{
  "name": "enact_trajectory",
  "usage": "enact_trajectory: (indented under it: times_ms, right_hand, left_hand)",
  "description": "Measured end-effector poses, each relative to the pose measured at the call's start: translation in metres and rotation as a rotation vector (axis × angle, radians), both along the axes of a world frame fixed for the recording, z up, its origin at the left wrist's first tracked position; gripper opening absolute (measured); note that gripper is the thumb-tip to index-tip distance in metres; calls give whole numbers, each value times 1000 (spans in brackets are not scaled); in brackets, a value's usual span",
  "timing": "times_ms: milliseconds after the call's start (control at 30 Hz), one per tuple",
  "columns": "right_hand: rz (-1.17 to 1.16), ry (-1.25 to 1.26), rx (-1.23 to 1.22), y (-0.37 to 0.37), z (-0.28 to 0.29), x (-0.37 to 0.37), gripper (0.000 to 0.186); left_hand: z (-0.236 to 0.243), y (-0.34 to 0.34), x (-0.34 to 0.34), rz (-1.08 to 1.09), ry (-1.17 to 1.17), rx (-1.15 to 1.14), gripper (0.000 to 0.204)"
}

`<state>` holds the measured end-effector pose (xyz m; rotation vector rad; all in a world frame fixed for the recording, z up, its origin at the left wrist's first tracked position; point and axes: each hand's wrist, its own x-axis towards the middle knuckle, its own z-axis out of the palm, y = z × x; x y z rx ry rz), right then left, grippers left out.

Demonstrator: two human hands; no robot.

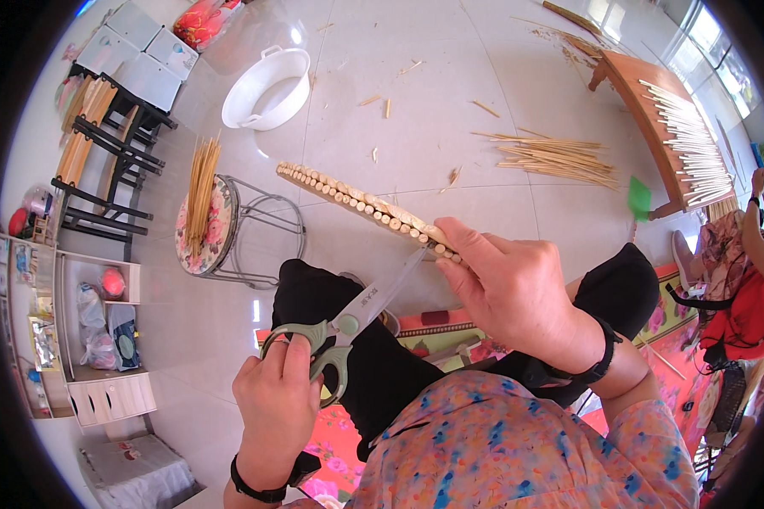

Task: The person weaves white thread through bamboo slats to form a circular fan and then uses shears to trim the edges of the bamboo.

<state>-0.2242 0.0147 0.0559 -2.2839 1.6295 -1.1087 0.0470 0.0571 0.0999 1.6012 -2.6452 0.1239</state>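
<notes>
Our left hand [276, 399] is wrapped around the green handles of the scissors [372, 299]. Our right hand [518, 288] is pinched on one end of the row of sticks [361, 200], and the scissors' tip is at that same end. We cannot tell if it touches. Left of the row of sticks is a flowery stool [223, 212] with a bunch of thin sticks [201, 191] on it. Past the row is a white tub [287, 109]. Right of the row, we see a floor pile of sticks [560, 159], then a brown bench [635, 97] farther right.
</notes>
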Motion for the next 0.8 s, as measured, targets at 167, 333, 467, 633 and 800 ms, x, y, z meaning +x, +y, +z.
enact_trajectory:
  times_ms: [167,333,467,633,800]
  right_hand:
    - [-7,-19,-3,-1,-1,1,34]
    - [-9,7,5,-1,1,1,33]
    - [6,2,9,-1,4,1,32]
    - [97,36,86,2,7,-2,38]
    - [78,42,45,1,3,-5,35]
  left_hand:
    - [2,1,-6,80,97,93,55]
    - [18,2,-9,79,28,73,54]
    - [29,3,-10,60,-60,62,52]
    - [38,-1,-7,49,-134,182,49]
    - [29,-7,-4,14,-91,214,47]
